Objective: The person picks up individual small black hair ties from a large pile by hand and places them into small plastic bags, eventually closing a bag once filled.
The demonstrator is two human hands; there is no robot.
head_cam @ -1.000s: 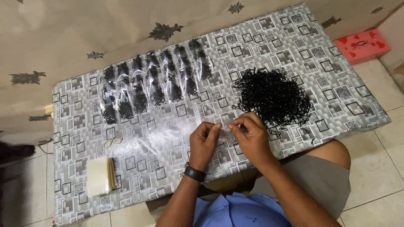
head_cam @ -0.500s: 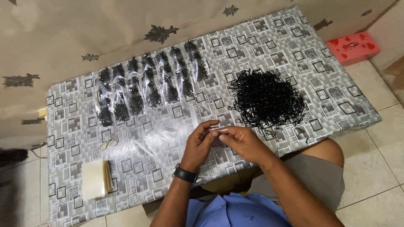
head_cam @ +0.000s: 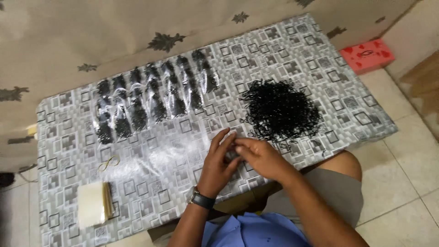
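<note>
My left hand [head_cam: 218, 163], with a dark wristwatch [head_cam: 201, 199] on its wrist, and my right hand [head_cam: 259, 156] meet over the front middle of the low patterned table [head_cam: 297, 50]. Their fingertips pinch together on a small clear plastic bag [head_cam: 231, 153], mostly hidden between the fingers. A heap of small black loops [head_cam: 281, 110] lies just beyond my right hand. Several filled clear bags with black contents [head_cam: 151, 100] lie in a row at the table's far left.
A flat stack of pale empty bags [head_cam: 93, 204] sits near the table's front left corner, with loose rubber bands [head_cam: 108, 163] behind it. A pink box [head_cam: 368, 55] rests on the floor at the far right. Tiled floor surrounds the table; my knee [head_cam: 336, 183] sits under the front edge.
My hands have drawn closer together and sunk toward the table's front edge. The view has shifted slightly to the right.
</note>
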